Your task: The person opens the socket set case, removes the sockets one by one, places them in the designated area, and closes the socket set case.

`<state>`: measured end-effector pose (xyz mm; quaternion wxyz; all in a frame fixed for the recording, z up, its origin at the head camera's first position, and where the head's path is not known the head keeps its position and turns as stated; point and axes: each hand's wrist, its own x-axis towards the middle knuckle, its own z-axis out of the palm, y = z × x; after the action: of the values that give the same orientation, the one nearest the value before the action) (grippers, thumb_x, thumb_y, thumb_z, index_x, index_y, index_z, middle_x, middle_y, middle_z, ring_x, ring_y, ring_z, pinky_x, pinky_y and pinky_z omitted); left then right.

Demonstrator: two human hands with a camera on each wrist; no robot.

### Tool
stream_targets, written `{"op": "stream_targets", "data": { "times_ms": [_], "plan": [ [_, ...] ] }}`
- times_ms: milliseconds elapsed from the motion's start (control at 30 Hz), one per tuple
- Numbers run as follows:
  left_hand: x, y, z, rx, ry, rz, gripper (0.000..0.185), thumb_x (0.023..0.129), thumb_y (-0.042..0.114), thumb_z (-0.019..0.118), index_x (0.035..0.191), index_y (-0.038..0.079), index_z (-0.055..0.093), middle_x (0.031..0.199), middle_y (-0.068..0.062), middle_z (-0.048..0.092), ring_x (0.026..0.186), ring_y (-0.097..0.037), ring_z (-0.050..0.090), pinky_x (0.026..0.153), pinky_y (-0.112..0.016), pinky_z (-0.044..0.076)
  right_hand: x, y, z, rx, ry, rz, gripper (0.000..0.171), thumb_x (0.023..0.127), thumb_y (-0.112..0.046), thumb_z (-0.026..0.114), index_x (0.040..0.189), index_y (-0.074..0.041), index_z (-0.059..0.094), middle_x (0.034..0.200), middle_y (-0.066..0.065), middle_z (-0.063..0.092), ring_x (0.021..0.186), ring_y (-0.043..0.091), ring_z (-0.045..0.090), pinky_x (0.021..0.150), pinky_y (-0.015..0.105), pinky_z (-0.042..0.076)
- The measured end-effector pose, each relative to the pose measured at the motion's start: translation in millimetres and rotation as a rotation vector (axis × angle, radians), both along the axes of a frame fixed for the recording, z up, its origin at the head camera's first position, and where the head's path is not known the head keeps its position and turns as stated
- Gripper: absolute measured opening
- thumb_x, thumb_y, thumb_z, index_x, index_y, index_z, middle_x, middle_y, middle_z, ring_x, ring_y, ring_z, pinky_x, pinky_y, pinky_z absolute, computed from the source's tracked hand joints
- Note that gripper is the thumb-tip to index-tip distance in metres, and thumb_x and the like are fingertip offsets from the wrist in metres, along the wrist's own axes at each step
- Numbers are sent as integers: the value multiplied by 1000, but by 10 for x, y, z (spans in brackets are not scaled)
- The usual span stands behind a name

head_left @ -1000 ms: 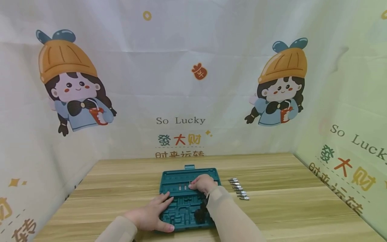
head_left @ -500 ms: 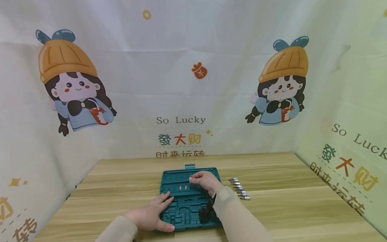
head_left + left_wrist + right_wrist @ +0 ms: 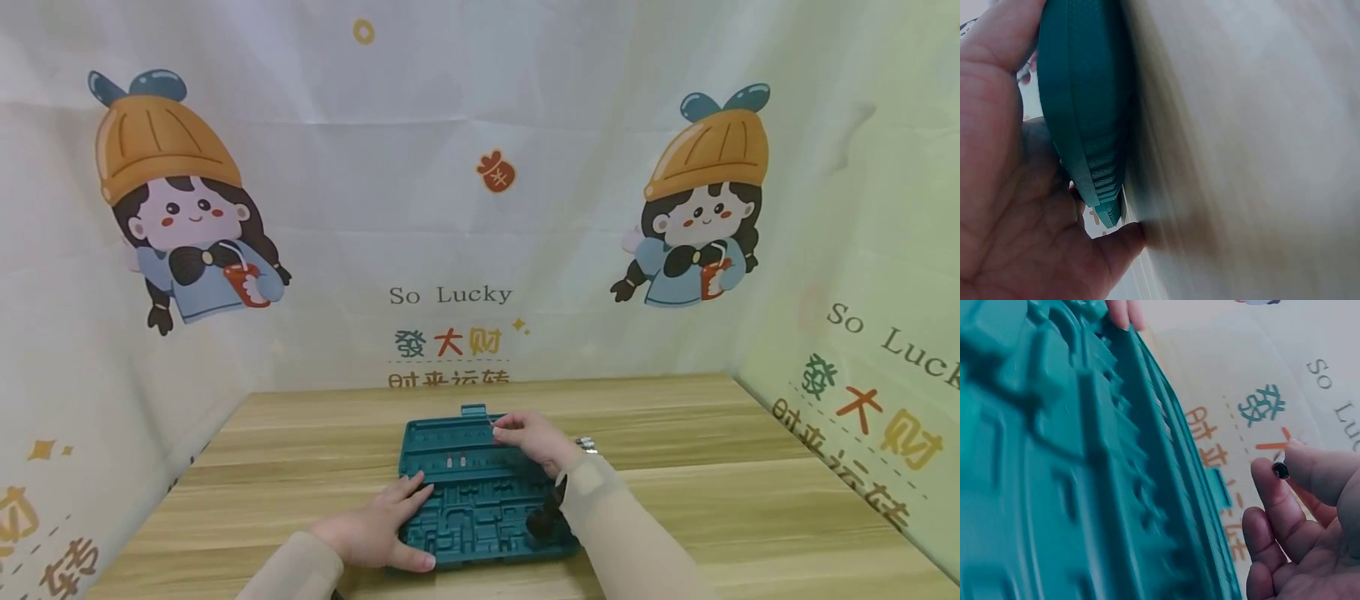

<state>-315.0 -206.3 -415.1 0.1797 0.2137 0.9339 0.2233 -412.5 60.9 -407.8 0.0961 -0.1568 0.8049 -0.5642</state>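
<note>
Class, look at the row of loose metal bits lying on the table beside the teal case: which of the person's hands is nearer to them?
Right. The right hand hovers beside the bits; the left hand rests across the case.

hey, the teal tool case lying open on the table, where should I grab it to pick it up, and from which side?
Probably by its long side edges, one hand on each, coming in from left and right. The case lies flat and wide on the table, so there is little to hold from above. The left hand already rests on its near left corner. The right hand pinches a small bit, so it would have to set that down.
</note>
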Motion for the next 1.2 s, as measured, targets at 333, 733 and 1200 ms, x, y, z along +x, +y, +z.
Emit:
{"op": "stream_targets", "data": {
  "times_ms": [333, 733, 1200],
  "plan": [
    [13, 7, 9, -2, -12, -5, 96, 80, 56, 71, 153, 12, 27, 160, -9, 13, 145, -37, 11, 107, -61, 25, 59, 579, 6, 13, 12, -82, 23, 93, -17, 65, 110, -1, 65, 110, 8, 63, 98, 23, 56, 91, 52, 42],
    [-10, 16, 14, 14, -28, -1, 98, 78, 60, 70, 153, 12, 28, 160, -9, 13, 145, -37, 10, 107, -61, 23, 264, 1221, -40, 146, 43, -141, 19, 90, -19, 69, 98, -3, 67, 98, 6, 65, 94, 22, 59, 86, 44, 46],
    [-10, -10, 22, 30, -35, -6, 101, 77, 64, 69, 153, 12, 28, 160, -9, 13, 145, -37, 9, 107, -62, 21, 446, 1577, -168, 311, 80, -48, 15, 80, -14, 78, 88, -3, 70, 88, 2, 65, 85, 18, 54, 77, 36, 41]
  ]
}}
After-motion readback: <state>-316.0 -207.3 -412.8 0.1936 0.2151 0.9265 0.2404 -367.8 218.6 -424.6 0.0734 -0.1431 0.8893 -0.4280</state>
